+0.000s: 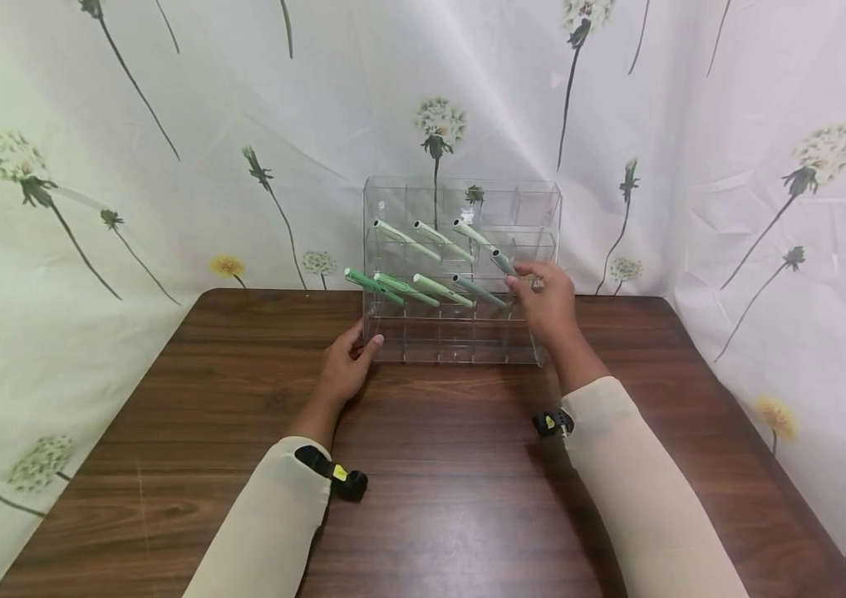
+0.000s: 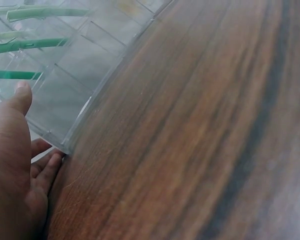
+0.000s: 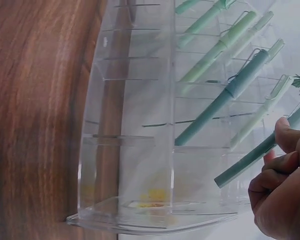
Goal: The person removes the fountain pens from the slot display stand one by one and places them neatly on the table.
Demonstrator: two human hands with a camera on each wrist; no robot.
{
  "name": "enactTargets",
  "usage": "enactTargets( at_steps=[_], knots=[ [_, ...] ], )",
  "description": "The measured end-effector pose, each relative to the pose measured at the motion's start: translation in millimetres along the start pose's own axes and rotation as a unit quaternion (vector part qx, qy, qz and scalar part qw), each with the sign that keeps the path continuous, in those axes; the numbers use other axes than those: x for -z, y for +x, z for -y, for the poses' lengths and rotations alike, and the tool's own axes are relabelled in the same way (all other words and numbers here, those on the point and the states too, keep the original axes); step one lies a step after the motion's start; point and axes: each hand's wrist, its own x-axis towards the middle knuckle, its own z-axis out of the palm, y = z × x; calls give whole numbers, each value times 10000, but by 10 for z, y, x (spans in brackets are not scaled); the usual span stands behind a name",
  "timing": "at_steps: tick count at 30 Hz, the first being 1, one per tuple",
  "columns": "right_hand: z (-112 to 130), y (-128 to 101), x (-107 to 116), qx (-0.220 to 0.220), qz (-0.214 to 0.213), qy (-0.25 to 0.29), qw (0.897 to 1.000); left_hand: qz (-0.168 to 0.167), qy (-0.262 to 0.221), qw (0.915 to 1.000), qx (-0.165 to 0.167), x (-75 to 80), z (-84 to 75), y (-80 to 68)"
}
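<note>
Two hands [image 1: 344, 370], one rack [image 1: 460, 332], eight pens [image 1: 408, 290]

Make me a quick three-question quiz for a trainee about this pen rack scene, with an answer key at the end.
1. True or false: the left hand holds a pen.
2. Which hand pinches the teal pen? A) left B) right C) neither
3. Fill in: the clear acrylic rack stands on a ______ table.

Key:
1. False; the left hand rests against the rack's lower left corner, thumb on its front.
2. B; the right hand pinches that pen at the rack's right side.
3. Wooden, dark brown.
</note>
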Motion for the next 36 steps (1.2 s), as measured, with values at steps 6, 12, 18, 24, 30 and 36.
enactTargets(
  at_steps=[6,12,18,24,30,36],
  knots=[
    [91,-14,30,230,-265,162,9993,-32,58,10000,-29,-4,-6,-16],
    [168,-33,100,676,-512,304,9959,-52,58,10000,-53,-11,-10,-18],
    [219,-87,132,656,-555,356,9957,-48,81,10000,-28,-6,-31,-35],
    [236,-175,118,378,-264,706,9964,-94,175,9998,-24,-4,-20,-39],
    [236,-248,103,488,50,531,9974,-98,217,9997,-90,-1,-15,-35],
    [225,-305,120,412,437,561,9966,-86,187,9997,-91,4,-7,-24]
  ],
)
